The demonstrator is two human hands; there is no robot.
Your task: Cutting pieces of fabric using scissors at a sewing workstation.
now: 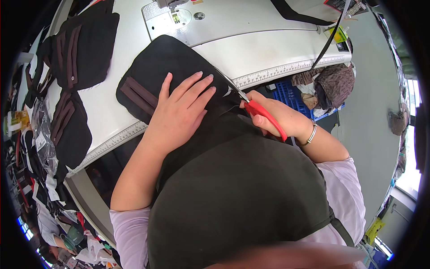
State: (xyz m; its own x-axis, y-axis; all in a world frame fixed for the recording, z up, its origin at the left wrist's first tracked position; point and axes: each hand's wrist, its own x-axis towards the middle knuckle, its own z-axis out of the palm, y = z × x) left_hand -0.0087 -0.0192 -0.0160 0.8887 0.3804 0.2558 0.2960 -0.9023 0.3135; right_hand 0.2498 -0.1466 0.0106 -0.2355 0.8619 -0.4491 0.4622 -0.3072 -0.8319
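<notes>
A black fabric piece (168, 55) with a brown zipper strip (140, 94) lies over the front edge of the sewing table. My left hand (183, 109) rests flat on it, fingers spread, pressing the cloth without gripping it. In my right hand (273, 111) are scissors with red handles (265, 117). Their metal blades (237, 88) point up and left along the right edge of the fabric, one blade visible above it. Whether cloth sits between the blades I cannot tell. The lower part of the piece hangs over the table edge towards my dark apron (242, 188).
Behind the cloth is a sewing machine's needle plate (183, 16). More black pieces with brown zippers (89, 50) lie on the left. A measuring tape strip (262, 75) runs along the table edge. A blue crate (292, 97) holds fabric scraps at right. Another person (47, 218) sits lower left.
</notes>
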